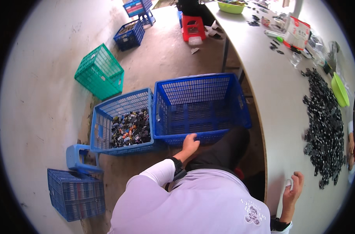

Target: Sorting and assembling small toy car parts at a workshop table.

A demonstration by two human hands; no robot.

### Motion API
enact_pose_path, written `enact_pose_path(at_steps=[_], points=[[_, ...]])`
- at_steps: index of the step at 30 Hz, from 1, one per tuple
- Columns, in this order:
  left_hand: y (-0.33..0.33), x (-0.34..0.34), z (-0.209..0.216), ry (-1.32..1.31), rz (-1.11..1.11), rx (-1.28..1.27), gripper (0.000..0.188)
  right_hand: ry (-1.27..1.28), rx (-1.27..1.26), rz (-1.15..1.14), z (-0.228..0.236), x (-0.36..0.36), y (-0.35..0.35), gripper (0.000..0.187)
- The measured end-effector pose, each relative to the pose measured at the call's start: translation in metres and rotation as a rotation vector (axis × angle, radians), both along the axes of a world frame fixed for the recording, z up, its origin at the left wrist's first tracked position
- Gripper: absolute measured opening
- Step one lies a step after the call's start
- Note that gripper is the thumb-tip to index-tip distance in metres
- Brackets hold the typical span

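Observation:
My left hand (190,144) is at the near rim of an empty dark blue plastic crate (203,136), its fingers closed over the edge. Over the pale table (279,117), my right hand (293,191) is raised with fingers loosely bent and apart, holding nothing I can see. A white band shows around one of its fingers. Beyond that hand lies a long heap of small black shiny pieces (323,132). Left of the dark blue crate stands a lighter blue crate (123,149), with many small mixed-colour pieces (130,128) in its bottom.
A green crate (99,72), a blue stool (82,158) and another blue crate (76,195) line the left wall. Farther off are a filled blue crate (129,36) and a red stool (193,29). Green basins (340,89), plastic bags and another person's hand (351,144) are around the table.

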State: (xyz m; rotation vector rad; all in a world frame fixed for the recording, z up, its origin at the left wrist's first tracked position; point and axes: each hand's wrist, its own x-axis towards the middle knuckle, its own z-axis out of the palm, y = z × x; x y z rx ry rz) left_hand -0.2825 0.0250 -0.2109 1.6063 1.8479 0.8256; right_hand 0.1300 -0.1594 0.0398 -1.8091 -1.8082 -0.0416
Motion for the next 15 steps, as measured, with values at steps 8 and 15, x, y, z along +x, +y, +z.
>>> enact_pose_path(at_steps=[8,15], points=[[-0.042,-0.124,-0.072,-1.161,0.912,-0.460,0.064,-0.052,-0.160,0.273,0.005,-0.084,0.086,0.035],[-0.005,-0.180,-0.106,-1.452,0.887,-0.175,0.079,-0.189,-0.209,0.178,-0.011,-0.100,0.117,0.039]])
